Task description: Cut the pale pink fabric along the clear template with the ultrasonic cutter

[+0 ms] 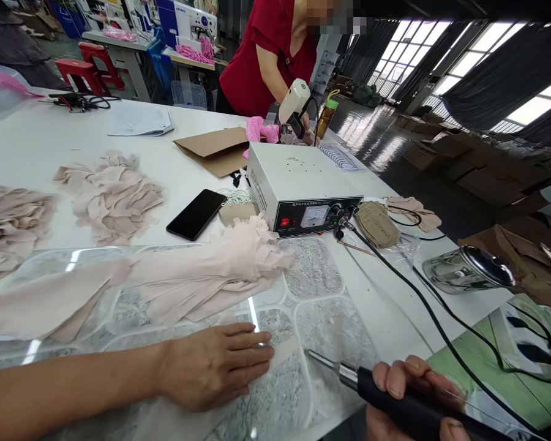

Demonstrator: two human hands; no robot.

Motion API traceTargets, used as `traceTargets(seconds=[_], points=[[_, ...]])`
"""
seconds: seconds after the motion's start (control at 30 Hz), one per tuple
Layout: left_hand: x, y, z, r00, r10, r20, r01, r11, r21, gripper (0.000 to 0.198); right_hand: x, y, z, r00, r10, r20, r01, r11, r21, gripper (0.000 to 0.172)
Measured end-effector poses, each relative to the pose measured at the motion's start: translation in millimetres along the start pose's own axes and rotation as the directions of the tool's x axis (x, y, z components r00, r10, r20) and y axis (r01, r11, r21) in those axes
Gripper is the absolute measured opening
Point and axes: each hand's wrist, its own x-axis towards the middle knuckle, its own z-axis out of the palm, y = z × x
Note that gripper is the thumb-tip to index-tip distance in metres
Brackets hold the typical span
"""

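Note:
My left hand [215, 364] lies flat, fingers stretched out, pressing a pale fabric strip [282, 354] onto the glass sheet [321, 318]. My right hand [411, 398] is wrapped round a black welding handpiece [395, 404]; its metal tip [324, 360] points at the strip's end just right of my left fingers. A black cable [395, 269] runs from the handpiece to the white control box [298, 190]. A pile of pink-beige fabric strips [202, 275] lies above my left hand.
More strip piles [112, 193] lie at the left. A black phone [196, 213] and a steel cup [463, 269] rest on the white table [37, 141]. Across it, a person in red [266, 55] holds a white tool [294, 101] near cardboard [215, 150].

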Motion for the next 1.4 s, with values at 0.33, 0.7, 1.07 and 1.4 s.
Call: traceTargets(seconds=[0.33, 0.7, 1.07, 1.4], points=[[0, 0, 1.6, 1.0, 0.0, -0.009, 0.0, 1.0, 0.01, 0.031, 1, -3, 12, 1.0, -0.015, 0.025, 0.015, 1.0, -0.01, 0.02], [0, 0, 0.2, 1.0, -0.005, -0.001, 0.005, 1.0, 0.003, 0.032, 1, -3, 18, 0.999, -0.011, 0.031, 0.012, 1.0, -0.026, 0.018], [0, 0, 0.2, 1.0, -0.003, 0.007, 0.003, 1.0, -0.013, 0.033, 3, -4, 23, 0.996, -0.049, 0.081, 0.054, 0.996, -0.064, 0.014], [0, 0, -0.3, 0.999, -0.017, 0.028, 0.018, 0.999, -0.038, 0.035, 9, 3, 21, 0.99, -0.097, 0.102, 0.097, 0.995, 0.009, 0.011]])
